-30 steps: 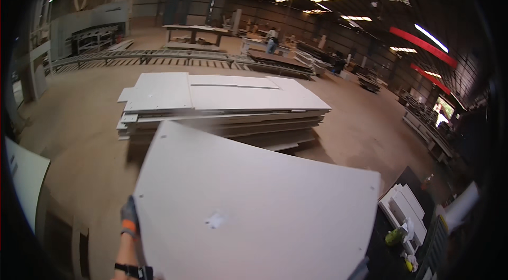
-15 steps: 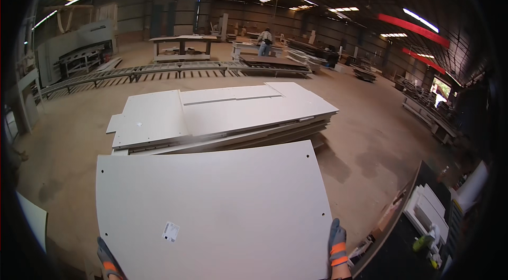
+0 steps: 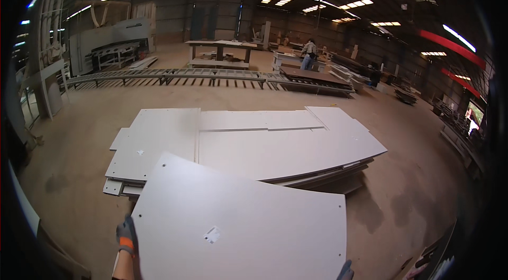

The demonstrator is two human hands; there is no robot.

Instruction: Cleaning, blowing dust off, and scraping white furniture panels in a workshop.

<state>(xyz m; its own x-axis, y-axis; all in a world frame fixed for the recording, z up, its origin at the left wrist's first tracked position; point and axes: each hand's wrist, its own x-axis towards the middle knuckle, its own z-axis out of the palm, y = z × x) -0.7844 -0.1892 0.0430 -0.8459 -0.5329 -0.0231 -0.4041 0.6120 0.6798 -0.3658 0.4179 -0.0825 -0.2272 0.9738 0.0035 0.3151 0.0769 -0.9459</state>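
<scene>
A large white panel (image 3: 254,232) with small dark holes near its edges and a white label (image 3: 212,235) fills the lower middle. My left hand (image 3: 127,233), in a grey glove with an orange cuff, grips the panel's left edge. At the right edge, low in the picture, my right hand (image 3: 345,270) is closed on the same panel; only a bit of its glove shows. The panel is tilted, its far left corner overlapping a stack of white panels (image 3: 254,153) that lies just ahead.
Beyond the stack runs a long roller conveyor (image 3: 174,74). A workbench (image 3: 219,52) stands behind it, and a person (image 3: 309,55) is by another table farther right. Dark stacked boards (image 3: 312,76) lie close to that person. A large machine (image 3: 108,44) stands at the far left.
My view has swung left. The held panel has rotated, its far left corner reaching farther over the stack, and my right hand now sits lower in view. Both hands keep their hold.
</scene>
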